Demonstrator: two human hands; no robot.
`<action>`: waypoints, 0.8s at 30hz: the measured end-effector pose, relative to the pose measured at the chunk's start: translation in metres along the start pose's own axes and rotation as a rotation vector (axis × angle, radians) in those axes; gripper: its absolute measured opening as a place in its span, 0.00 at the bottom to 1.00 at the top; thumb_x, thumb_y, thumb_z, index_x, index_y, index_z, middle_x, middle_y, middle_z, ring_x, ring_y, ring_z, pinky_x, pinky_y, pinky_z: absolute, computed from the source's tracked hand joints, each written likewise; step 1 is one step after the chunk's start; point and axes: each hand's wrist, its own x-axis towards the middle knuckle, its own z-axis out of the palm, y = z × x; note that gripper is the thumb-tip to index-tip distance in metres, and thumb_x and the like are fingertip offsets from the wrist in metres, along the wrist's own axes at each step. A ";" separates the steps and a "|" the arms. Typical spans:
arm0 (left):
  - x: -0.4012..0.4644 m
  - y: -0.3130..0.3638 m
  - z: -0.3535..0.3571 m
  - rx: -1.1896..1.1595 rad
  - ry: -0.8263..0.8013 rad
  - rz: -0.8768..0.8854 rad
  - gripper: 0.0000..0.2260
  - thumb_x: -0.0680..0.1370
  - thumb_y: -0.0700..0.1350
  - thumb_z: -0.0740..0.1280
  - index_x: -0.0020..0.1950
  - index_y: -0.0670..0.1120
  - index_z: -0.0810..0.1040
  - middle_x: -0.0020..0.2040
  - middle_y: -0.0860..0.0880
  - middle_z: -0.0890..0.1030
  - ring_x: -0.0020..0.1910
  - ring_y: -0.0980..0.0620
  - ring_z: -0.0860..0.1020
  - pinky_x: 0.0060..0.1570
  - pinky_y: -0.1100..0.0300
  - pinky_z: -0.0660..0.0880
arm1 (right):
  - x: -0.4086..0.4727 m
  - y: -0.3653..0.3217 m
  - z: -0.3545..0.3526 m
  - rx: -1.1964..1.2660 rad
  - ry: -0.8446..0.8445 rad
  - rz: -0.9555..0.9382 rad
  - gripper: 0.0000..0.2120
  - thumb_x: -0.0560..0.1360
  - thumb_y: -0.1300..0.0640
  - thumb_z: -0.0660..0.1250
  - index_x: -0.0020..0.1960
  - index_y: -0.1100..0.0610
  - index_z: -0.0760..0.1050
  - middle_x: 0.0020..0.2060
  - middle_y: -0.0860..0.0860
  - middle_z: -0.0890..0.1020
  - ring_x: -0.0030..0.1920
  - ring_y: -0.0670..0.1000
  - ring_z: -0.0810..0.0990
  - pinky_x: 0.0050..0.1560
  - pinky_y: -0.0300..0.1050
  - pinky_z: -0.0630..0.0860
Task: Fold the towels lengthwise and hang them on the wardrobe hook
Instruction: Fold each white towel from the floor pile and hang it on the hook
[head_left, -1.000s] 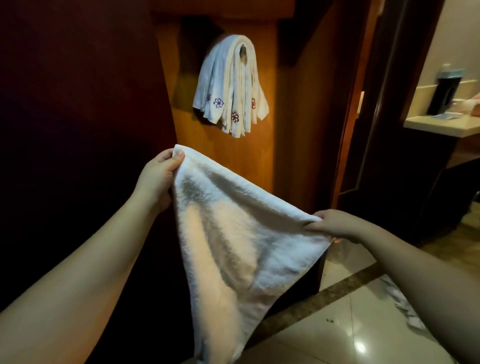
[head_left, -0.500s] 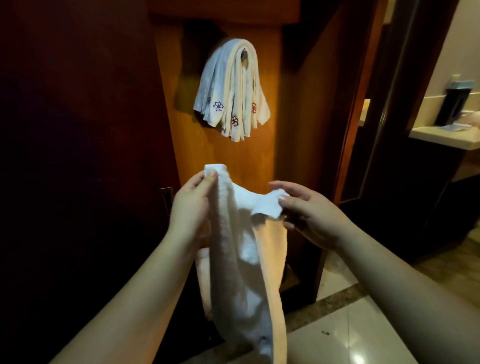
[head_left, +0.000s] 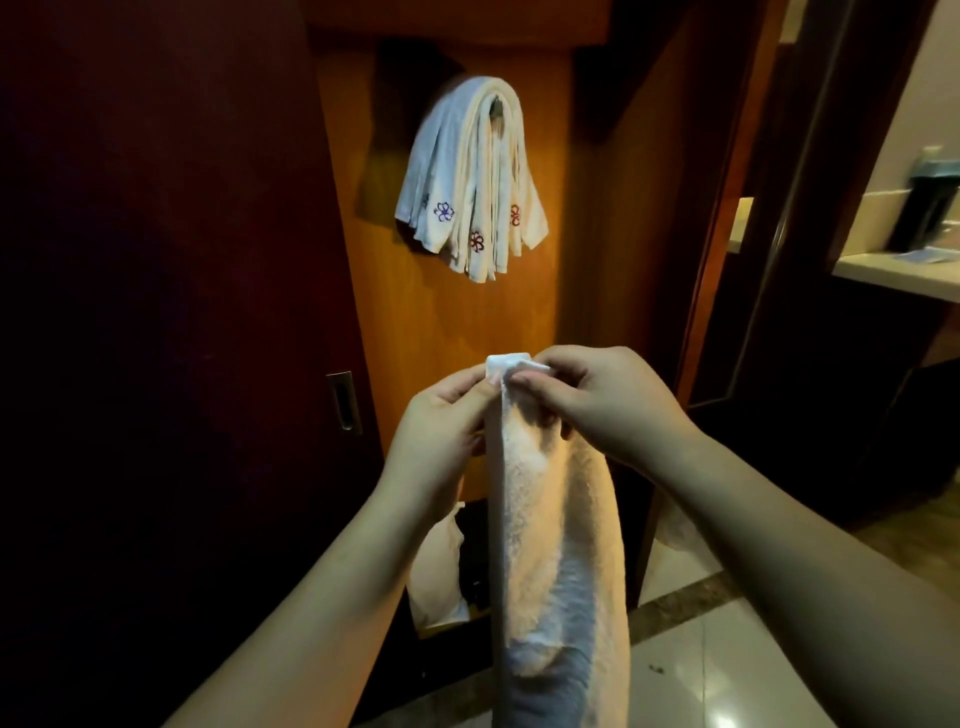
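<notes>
Before the wooden wardrobe panel (head_left: 441, 322), both hands' fingers (head_left: 511, 382) pinch a folded towel (head_left: 550, 519).

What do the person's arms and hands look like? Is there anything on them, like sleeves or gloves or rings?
Both arms are bare all the way down to the picture's edge, with no sleeves in view. The left hand and the right hand wear no gloves. No watch, bracelet or ring shows on either one. The fingernails look short and plain, though the dim light makes small details hard to tell.
</notes>
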 end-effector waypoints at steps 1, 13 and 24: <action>0.000 0.000 0.000 -0.005 -0.016 -0.003 0.11 0.82 0.52 0.63 0.57 0.56 0.85 0.52 0.49 0.86 0.51 0.48 0.85 0.48 0.56 0.82 | 0.003 -0.003 -0.002 -0.027 -0.018 0.017 0.19 0.77 0.34 0.60 0.47 0.45 0.82 0.38 0.33 0.82 0.35 0.38 0.81 0.34 0.33 0.74; -0.001 0.001 -0.011 0.237 -0.048 0.054 0.08 0.80 0.47 0.67 0.52 0.60 0.83 0.47 0.57 0.86 0.46 0.58 0.84 0.41 0.70 0.78 | 0.023 -0.012 -0.009 -0.052 -0.369 0.147 0.15 0.84 0.42 0.54 0.45 0.43 0.75 0.36 0.38 0.84 0.35 0.40 0.83 0.36 0.37 0.71; 0.009 0.000 -0.054 0.042 -0.055 0.006 0.08 0.76 0.51 0.71 0.51 0.52 0.87 0.50 0.48 0.87 0.50 0.51 0.85 0.45 0.62 0.79 | 0.021 0.039 0.002 -0.149 -0.906 0.333 0.08 0.77 0.44 0.70 0.52 0.47 0.78 0.37 0.45 0.86 0.35 0.41 0.82 0.42 0.42 0.75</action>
